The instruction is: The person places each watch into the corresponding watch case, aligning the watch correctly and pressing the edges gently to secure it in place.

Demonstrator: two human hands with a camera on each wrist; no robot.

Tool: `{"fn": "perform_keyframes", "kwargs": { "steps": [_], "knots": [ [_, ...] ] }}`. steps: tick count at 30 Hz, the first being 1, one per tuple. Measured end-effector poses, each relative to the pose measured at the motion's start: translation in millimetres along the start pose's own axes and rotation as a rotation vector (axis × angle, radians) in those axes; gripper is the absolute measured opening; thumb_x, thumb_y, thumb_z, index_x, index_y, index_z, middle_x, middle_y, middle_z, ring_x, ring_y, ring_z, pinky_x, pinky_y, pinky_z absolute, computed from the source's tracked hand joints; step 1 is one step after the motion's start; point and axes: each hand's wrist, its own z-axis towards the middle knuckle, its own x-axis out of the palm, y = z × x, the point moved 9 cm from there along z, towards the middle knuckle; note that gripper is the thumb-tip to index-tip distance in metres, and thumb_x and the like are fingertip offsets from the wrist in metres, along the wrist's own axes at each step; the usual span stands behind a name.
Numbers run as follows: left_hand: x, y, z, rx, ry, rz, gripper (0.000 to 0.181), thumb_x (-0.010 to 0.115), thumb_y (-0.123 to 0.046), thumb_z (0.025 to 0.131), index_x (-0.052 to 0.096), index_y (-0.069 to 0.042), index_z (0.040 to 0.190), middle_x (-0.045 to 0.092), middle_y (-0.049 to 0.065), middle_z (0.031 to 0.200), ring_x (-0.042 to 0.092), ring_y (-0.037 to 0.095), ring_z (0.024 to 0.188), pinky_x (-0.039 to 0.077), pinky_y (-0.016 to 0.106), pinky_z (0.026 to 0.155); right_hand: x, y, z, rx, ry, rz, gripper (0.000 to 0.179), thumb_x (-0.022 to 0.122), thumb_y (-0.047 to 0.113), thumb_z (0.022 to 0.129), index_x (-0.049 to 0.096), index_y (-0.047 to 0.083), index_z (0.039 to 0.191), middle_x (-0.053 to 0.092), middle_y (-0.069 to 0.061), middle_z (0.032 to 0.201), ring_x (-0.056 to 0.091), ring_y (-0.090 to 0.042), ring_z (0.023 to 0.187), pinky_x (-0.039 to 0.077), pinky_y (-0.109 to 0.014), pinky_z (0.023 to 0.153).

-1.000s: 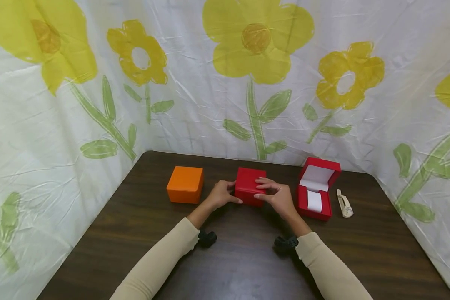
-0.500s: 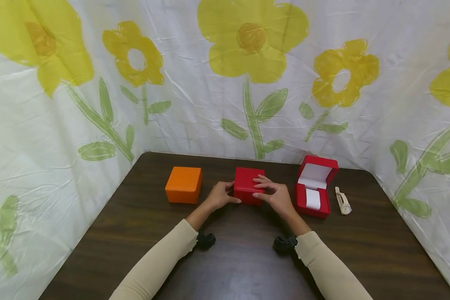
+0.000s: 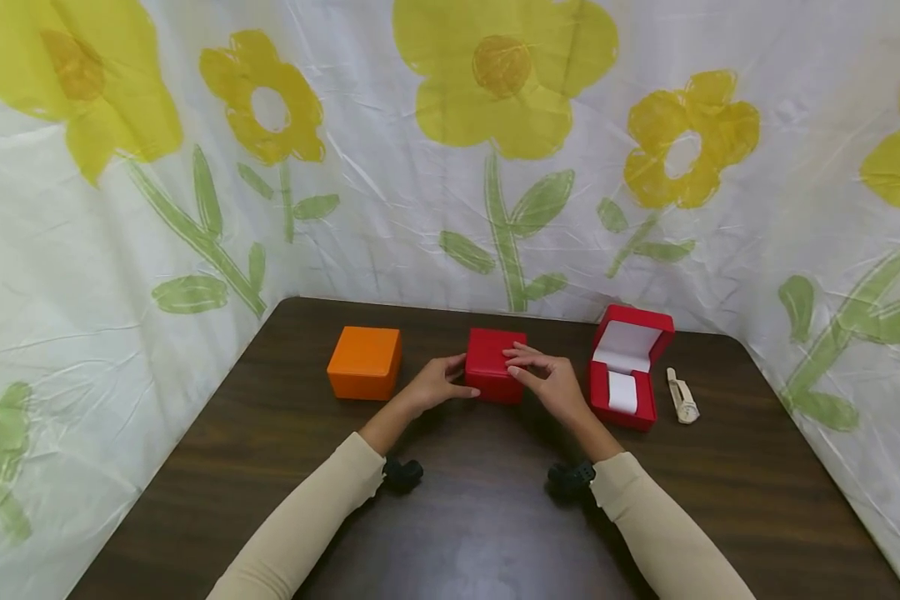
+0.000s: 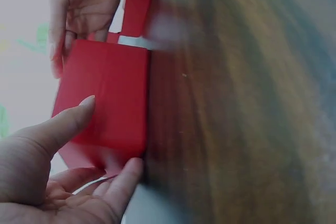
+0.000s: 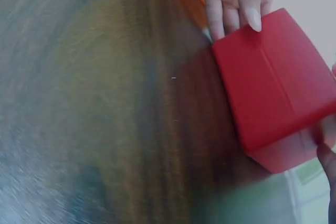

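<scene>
A closed red box (image 3: 495, 367) sits on the table between both hands. My left hand (image 3: 433, 387) holds its left side, the thumb (image 4: 73, 121) on the front face and the other fingers against the side. My right hand (image 3: 558, 387) is at the box's upper right, with extended fingers resting on the top and the thumb beside the lid's front edge. In the right wrist view, only parts of that hand show at the frame's edge. To the right stands an open red watch box (image 3: 622, 371) with a white cushion (image 3: 622, 393) inside.
A cream wristwatch (image 3: 683, 398) lies right of the open box. Left of my left hand stands a closed orange box (image 3: 365, 362). The dark wooden table (image 3: 465, 533) meets a white flowered curtain (image 3: 390, 208) at the back.
My right thumb has lifted from the red box's front face toward the lid's upper edge. The left hand keeps its hold. The head view has shifted slightly.
</scene>
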Motion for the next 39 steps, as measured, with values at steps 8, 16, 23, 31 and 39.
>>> {"fn": "perform_keyframes", "kwargs": {
  "steps": [8, 16, 23, 31, 39],
  "knots": [
    [-12.3, -14.2, -8.5, 0.022, -0.019, -0.005, 0.083, 0.078, -0.021, 0.091, 0.032, 0.000, 0.157, 0.042, 0.021, 0.156, 0.050, 0.038, 0.136, 0.046, 0.049, 0.108, -5, 16, 1.7, 0.023, 0.053, -0.079, 0.026, 0.070, 0.015, 0.097, 0.074, 0.005, 0.121, 0.067, -0.013, 0.131, 0.055, -0.029, 0.133, 0.050, -0.018, 0.096],
    [-26.7, -40.3, -13.1, 0.079, -0.111, 0.111, 0.079, 0.078, -0.025, 0.090, 0.039, -0.006, 0.156, 0.048, 0.018, 0.152, 0.047, 0.036, 0.139, 0.044, 0.051, 0.109, -20, 78, -8.3, -0.025, 0.082, -0.077, 0.027, 0.066, 0.003, 0.097, 0.070, -0.006, 0.122, 0.066, -0.022, 0.128, 0.060, -0.032, 0.123, 0.052, -0.019, 0.093],
    [-27.5, -63.0, -13.0, 0.119, -0.177, 0.198, 0.073, 0.076, -0.028, 0.092, 0.043, -0.012, 0.155, 0.050, 0.016, 0.152, 0.048, 0.036, 0.138, 0.044, 0.053, 0.109, -35, 103, -13.1, -0.074, 0.071, -0.137, 0.025, 0.063, 0.002, 0.099, 0.069, -0.006, 0.122, 0.068, -0.021, 0.125, 0.063, -0.027, 0.117, 0.053, -0.019, 0.092],
    [-6.5, -78.1, -9.2, 0.174, -0.175, 0.230, 0.070, 0.074, -0.027, 0.094, 0.043, -0.012, 0.155, 0.047, 0.015, 0.153, 0.048, 0.033, 0.136, 0.040, 0.052, 0.113, -59, 116, -28.1, -0.088, 0.052, -0.197, 0.023, 0.060, 0.003, 0.101, 0.071, -0.005, 0.120, 0.070, -0.020, 0.122, 0.064, -0.022, 0.115, 0.050, -0.018, 0.093],
    [16.2, -97.1, -11.3, 0.256, -0.168, 0.326, 0.071, 0.074, -0.024, 0.093, 0.043, -0.008, 0.154, 0.046, 0.017, 0.153, 0.046, 0.035, 0.137, 0.042, 0.054, 0.111, -94, 97, -48.7, -0.019, -0.010, -0.274, 0.024, 0.062, 0.013, 0.102, 0.073, 0.007, 0.123, 0.072, -0.011, 0.121, 0.064, -0.003, 0.105, 0.051, -0.015, 0.088]
  ]
}}
